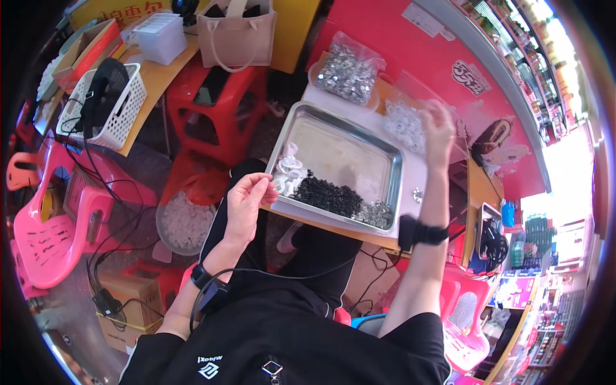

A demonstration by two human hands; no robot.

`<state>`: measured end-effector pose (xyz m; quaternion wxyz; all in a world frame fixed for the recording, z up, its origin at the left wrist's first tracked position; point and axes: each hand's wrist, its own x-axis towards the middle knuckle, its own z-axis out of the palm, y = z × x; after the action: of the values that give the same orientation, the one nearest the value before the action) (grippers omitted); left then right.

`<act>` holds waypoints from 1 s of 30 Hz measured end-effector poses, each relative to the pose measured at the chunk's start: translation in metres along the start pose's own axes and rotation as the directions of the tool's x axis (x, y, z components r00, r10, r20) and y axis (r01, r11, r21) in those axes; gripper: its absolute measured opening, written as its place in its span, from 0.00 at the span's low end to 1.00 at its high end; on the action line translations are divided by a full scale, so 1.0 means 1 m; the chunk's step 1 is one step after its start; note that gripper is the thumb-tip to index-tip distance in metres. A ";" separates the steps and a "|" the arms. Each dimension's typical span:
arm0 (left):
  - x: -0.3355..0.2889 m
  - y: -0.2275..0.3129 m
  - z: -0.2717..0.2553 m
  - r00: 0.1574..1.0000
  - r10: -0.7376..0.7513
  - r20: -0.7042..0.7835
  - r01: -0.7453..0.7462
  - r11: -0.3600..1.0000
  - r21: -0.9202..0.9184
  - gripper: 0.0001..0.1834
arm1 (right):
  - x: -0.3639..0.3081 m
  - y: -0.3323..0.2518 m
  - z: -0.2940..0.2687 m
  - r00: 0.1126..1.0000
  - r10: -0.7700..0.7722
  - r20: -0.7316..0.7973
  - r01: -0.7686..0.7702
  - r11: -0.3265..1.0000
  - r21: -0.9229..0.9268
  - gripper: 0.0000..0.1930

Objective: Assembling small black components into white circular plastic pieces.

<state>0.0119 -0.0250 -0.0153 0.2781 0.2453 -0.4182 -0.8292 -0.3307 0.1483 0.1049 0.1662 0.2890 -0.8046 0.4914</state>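
On the table: your shallow rectangular steel tray holds small white plastic rings.
Left hand: pinches something tiny, probably one ring.
Right hand: fingers curled at clear plastic bag; grip unclear.
Handling: rings seem light, slippery; hold edges.

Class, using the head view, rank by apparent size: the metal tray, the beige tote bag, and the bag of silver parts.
1. metal tray
2. beige tote bag
3. bag of silver parts
The tote sits farther from the camera, so its true size is unsure.
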 end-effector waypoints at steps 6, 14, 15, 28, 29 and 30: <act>0.004 0.005 -0.004 0.998 -0.066 -0.021 0.065 0.995 -0.080 0.08 | -0.108 -0.064 0.105 0.771 -0.167 0.615 0.154 0.985 0.073 0.11; 0.002 0.016 -0.017 0.993 -0.061 -0.101 0.053 0.995 -0.080 0.08 | -0.145 -0.080 0.141 0.694 0.042 0.718 0.053 0.993 -0.110 0.15; 0.002 0.017 -0.017 0.993 -0.062 -0.105 0.054 0.995 -0.079 0.08 | -0.147 -0.076 0.142 0.707 0.065 0.704 -0.011 0.997 -0.081 0.13; 0.008 0.029 0.026 0.903 0.155 0.400 -0.342 0.823 0.454 0.16 | -0.167 -0.074 0.080 0.315 0.174 0.933 -0.911 0.332 0.246 0.08; 0.008 0.027 0.027 0.903 0.146 0.404 -0.338 0.822 0.458 0.16 | -0.171 -0.078 0.078 0.344 0.196 0.918 -0.922 0.257 0.291 0.09; 0.009 0.024 0.029 0.940 0.072 0.332 -0.205 0.900 0.384 0.14 | -0.174 -0.083 0.075 0.372 0.218 0.902 -0.923 0.184 0.337 0.10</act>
<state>-0.0067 -0.0269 0.0184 0.2097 0.1346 -0.6389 -0.7278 -0.1421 0.1052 0.0316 -0.5298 0.1159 -0.4914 0.6815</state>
